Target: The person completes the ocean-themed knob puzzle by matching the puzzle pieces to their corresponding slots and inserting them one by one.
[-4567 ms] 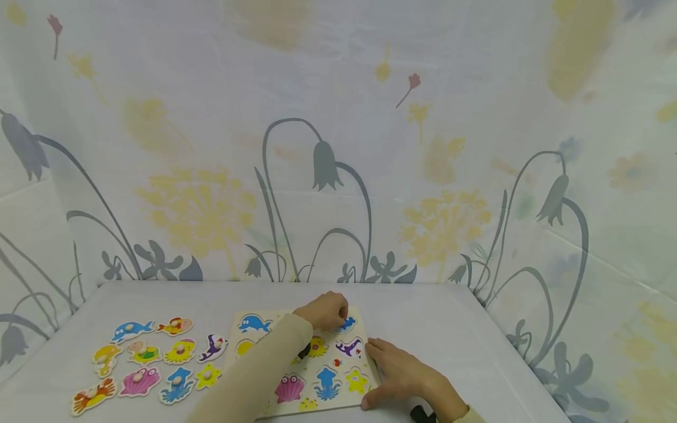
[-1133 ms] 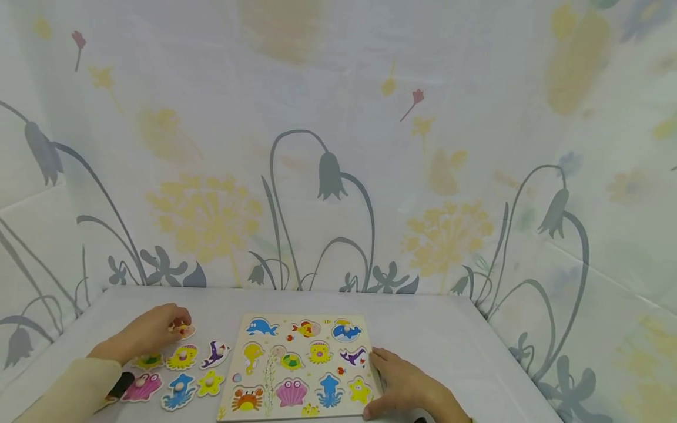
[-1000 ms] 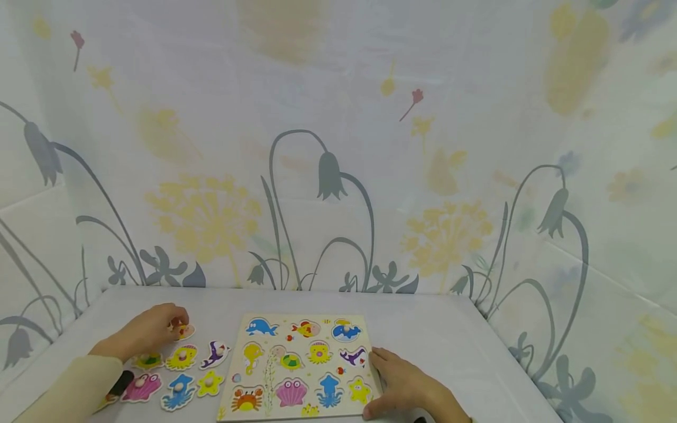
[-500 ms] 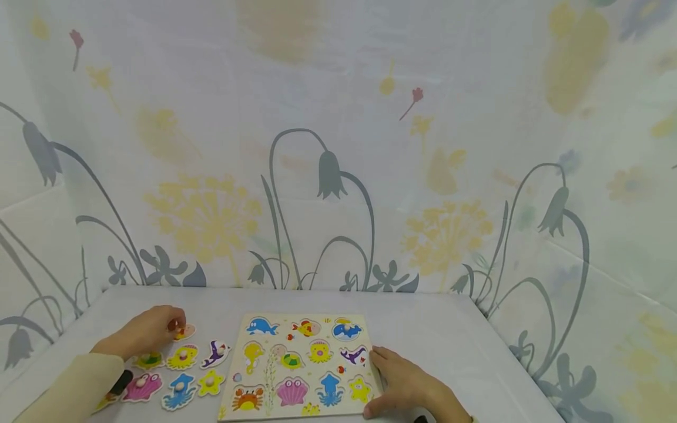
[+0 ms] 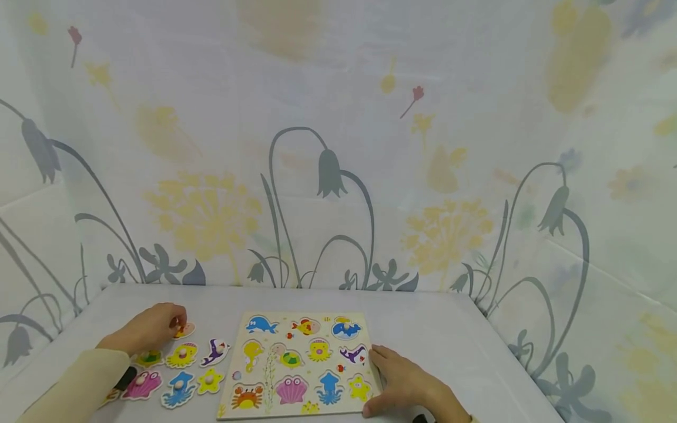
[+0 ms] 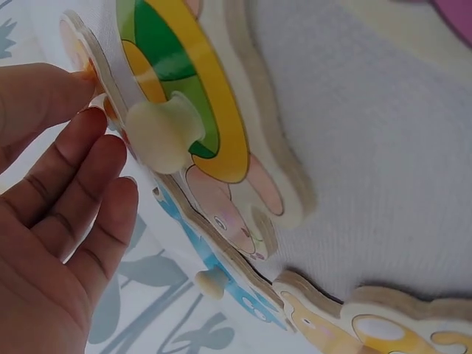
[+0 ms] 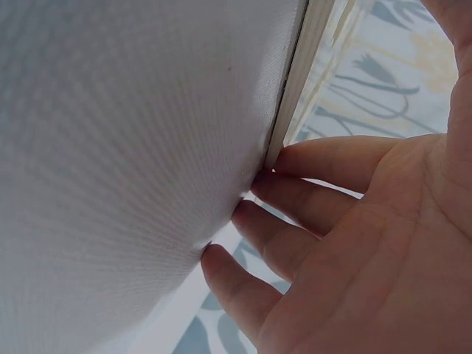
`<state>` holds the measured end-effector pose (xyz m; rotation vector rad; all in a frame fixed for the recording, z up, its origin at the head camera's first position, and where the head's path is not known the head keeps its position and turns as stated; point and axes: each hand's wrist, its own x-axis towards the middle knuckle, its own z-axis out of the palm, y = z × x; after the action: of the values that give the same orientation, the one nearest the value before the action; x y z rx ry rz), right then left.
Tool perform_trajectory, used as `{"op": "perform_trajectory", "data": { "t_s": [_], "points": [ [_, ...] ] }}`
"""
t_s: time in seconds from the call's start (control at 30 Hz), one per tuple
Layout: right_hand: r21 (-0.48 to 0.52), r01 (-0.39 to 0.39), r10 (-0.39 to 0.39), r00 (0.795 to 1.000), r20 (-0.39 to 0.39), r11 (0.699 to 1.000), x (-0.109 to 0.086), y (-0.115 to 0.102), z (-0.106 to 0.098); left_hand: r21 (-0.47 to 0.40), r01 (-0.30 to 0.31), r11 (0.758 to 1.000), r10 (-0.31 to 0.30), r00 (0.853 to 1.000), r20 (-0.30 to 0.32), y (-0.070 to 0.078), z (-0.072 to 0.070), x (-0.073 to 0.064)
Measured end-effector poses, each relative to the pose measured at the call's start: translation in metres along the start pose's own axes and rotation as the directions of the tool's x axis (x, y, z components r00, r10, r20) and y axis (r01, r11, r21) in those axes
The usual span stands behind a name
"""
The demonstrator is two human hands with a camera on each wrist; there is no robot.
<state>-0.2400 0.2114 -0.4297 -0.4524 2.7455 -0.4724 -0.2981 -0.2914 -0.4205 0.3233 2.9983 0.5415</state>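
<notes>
At the far left of the table, my left hand [image 5: 150,326] pinches the fish puzzle piece [image 5: 186,330] between thumb and forefinger. In the left wrist view those fingertips cover most of its knob, and the fish piece [image 6: 87,51] is partly hidden. Just beside them lies the turtle piece [image 6: 166,74] with its round knob. The puzzle board [image 5: 275,411] lies flat in the middle, with a whale piece [image 5: 346,329] sitting in its upper right recess. My right hand [image 5: 404,382] rests against the board's right edge, fingers extended; the right wrist view shows fingertips touching the board's side [image 7: 295,88].
Several loose knobbed pieces lie left of the board, among them an octopus [image 5: 182,355], a purple dolphin [image 5: 214,352], a pink shell [image 5: 141,386], a squid [image 5: 178,390] and a starfish [image 5: 210,382]. A flower-printed curtain [image 5: 338,176] surrounds the white table [image 5: 439,335].
My left hand has moved from the board's upper right over to the fish piece at the left. During the last second it has barely shifted. My right hand stays at the board's edge.
</notes>
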Motion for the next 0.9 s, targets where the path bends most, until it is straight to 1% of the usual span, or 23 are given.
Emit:
{"op": "perform_trajectory", "data": {
  "t_s": [0.1,0.23,0.37,0.5,0.57,0.63,0.73,0.83,0.9],
  "points": [
    [-0.005,-0.002,0.002,1.000,0.000,1.000,0.000,0.000,0.000,-0.001,-0.005,1.000,0.005,1.000,-0.007,0.000,0.000,0.001],
    [-0.003,-0.009,0.009,1.000,0.002,1.000,-0.001,-0.001,0.000,0.005,-0.018,1.000,0.018,0.999,-0.027,0.003,-0.001,0.003],
    [-0.005,-0.015,0.015,1.000,0.002,1.000,0.000,-0.001,0.000,0.037,-0.071,0.997,0.073,0.995,-0.065,0.013,-0.003,0.006],
    [-0.005,-0.017,0.017,1.000,-0.003,1.000,0.000,0.000,0.000,0.055,-0.143,0.988,0.147,0.984,-0.095,0.028,-0.001,0.009],
    [0.004,-0.021,0.021,1.000,-0.006,1.000,0.000,0.000,0.001,0.051,-0.162,0.985,0.166,0.981,-0.095,0.036,0.001,0.011],
    [0.011,-0.026,0.026,1.000,-0.006,1.000,0.000,0.000,0.001,0.034,-0.163,0.986,0.165,0.983,-0.080,0.045,0.004,0.013],
    [0.011,-0.024,0.024,1.000,-0.012,1.000,0.000,0.000,0.002,0.017,-0.145,0.989,0.146,0.988,-0.054,0.060,0.010,0.017],
    [0.006,-0.016,0.017,1.000,-0.020,1.000,-0.001,0.000,0.002,0.026,-0.164,0.986,0.165,0.985,-0.054,0.074,0.017,0.020],
    [0.006,-0.015,0.016,1.000,-0.024,1.000,0.000,0.000,0.002,0.042,-0.194,0.980,0.197,0.978,-0.065,0.082,0.020,0.022]
  ]
}}
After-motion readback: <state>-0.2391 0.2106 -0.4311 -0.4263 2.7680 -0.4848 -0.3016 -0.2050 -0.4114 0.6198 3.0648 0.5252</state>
